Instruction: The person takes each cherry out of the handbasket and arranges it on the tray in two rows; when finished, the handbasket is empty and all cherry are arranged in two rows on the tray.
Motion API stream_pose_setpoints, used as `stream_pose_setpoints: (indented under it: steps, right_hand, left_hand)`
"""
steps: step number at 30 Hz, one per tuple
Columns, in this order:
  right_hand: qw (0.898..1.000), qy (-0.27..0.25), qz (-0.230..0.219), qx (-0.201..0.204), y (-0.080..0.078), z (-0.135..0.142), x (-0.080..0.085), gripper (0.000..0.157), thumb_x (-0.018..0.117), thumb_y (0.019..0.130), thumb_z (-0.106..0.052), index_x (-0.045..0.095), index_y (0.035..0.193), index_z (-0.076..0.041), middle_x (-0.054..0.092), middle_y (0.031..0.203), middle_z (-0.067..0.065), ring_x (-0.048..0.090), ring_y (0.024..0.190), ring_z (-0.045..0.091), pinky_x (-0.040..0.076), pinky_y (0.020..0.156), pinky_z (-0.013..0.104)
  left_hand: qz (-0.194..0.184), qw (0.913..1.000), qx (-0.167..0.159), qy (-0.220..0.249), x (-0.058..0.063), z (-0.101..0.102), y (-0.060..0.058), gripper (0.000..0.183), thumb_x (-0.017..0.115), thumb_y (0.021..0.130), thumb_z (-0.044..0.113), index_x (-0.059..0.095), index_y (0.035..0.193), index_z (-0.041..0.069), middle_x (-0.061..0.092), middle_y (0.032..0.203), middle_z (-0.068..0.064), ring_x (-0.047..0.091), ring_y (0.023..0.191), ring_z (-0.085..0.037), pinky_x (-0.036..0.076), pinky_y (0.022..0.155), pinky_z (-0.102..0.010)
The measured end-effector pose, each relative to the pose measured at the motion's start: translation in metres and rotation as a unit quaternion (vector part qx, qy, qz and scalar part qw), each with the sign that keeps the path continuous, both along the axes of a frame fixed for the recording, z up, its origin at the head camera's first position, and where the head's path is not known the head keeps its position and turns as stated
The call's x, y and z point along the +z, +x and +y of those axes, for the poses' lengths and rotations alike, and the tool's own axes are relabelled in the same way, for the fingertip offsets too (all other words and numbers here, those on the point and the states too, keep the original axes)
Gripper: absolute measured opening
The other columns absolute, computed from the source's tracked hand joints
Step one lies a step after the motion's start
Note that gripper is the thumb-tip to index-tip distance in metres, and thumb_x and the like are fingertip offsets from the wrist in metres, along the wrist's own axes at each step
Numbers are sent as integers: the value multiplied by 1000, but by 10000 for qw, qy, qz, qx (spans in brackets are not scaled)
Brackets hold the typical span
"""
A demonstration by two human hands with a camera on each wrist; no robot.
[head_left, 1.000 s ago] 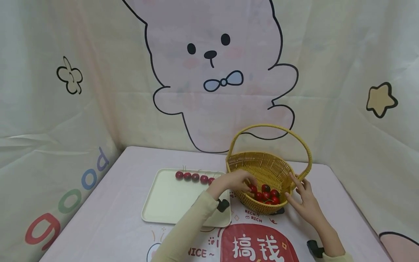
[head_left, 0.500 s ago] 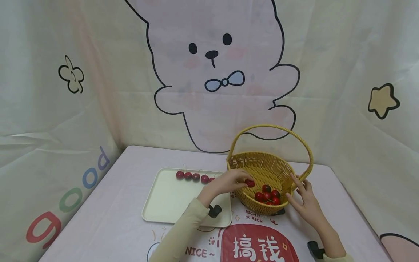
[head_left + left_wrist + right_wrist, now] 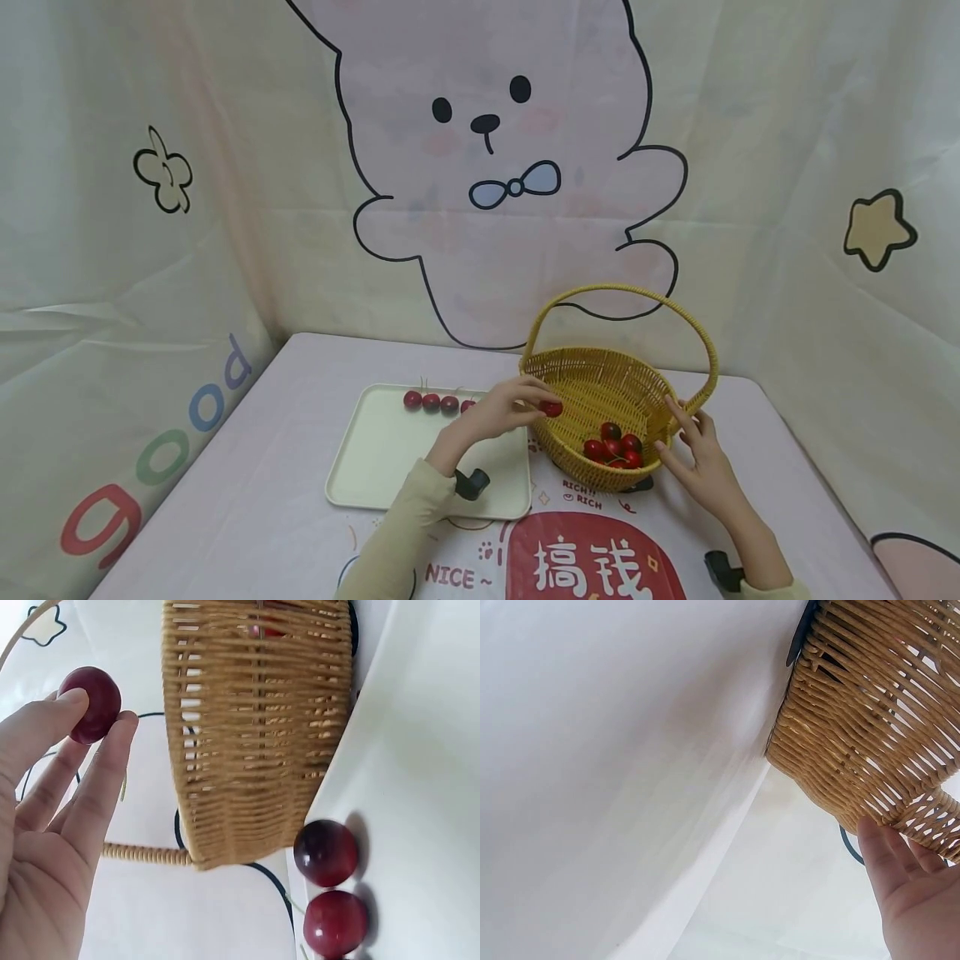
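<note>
In the head view my left hand [image 3: 506, 408] pinches a dark red cherry [image 3: 551, 408] at the left rim of the yellow wicker basket [image 3: 577, 367]. Thumb and fingertips hold that cherry [image 3: 97, 709] in the left wrist view, above the basket's rim. Several red cherries [image 3: 612, 448] lie at the near side inside the basket. My right hand [image 3: 705, 471] touches the basket's right side with fairly straight fingers, close to the handle's base. A row of cherries [image 3: 431, 403] lines the far edge of the pale tray [image 3: 390, 467]; my left hand covers part of the row.
The basket's tall arched handle [image 3: 618, 288] rises over it. Tray and basket stand side by side on a pale printed tablecloth [image 3: 592, 550]. A cloth backdrop [image 3: 480, 275] with drawn figures closes off the back and sides.
My left hand has lifted the cherry out from among the others in the basket and moved left, to the rim near the tray. The right hand stays at the basket.
</note>
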State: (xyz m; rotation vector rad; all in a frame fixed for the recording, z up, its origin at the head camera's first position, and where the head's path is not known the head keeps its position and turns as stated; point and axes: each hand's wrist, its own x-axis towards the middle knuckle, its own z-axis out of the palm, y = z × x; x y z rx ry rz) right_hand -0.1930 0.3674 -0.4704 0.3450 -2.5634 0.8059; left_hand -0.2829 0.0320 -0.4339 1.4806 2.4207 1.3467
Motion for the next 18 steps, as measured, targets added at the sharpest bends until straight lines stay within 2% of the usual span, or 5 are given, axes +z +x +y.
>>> stream_pose_setpoints:
  steps: [5, 9, 12, 14, 18]
  right_hand:
    - [10000, 0, -4, -7, 0, 0, 0, 79, 68, 82, -9, 26, 147, -22, 27, 136, 28, 42, 114, 39, 41, 83, 60]
    - [10000, -4, -43, -20, 1, 0, 0, 79, 68, 82, -10, 26, 147, -23, 27, 136, 28, 42, 114, 41, 41, 83, 60]
    - [10000, -8, -58, -11, 1, 0, 0, 79, 68, 82, -10, 25, 147, -23, 27, 136, 28, 42, 114, 41, 41, 83, 60]
    - [10000, -12, -59, -11, 0, 0, -1, 79, 68, 82, -10, 25, 147, -23, 27, 136, 28, 42, 113, 42, 42, 83, 59]
    - [9999, 24, -92, -64, 0, 2, -2, 80, 69, 82, -10, 25, 147, -23, 27, 136, 27, 42, 114, 41, 45, 85, 54]
  left_hand:
    - [-100, 9995, 165, 229, -2, -15, -3, 30, 64, 86, 8, 66, 116, 12, 56, 116, -3, 57, 85, -14, 50, 64, -18]
    - [-233, 9986, 375, 281, -1, -28, -4, 30, 65, 86, 6, 67, 114, 13, 58, 118, -1, 57, 92, -14, 52, 70, -22]
    - [-562, 9968, 451, 346, -1, -38, -4, 30, 62, 87, 5, 66, 115, 12, 57, 121, -2, 59, 97, -16, 54, 73, -23]
    - [-730, 9954, 448, 419, -1, -43, -4, 30, 60, 88, 2, 64, 117, 8, 58, 123, -6, 60, 103, -21, 54, 77, -24]
    - [-833, 9942, 382, 570, 11, -56, 4, 29, 58, 87, -3, 62, 116, -2, 59, 121, -15, 57, 111, -28, 50, 86, -24]
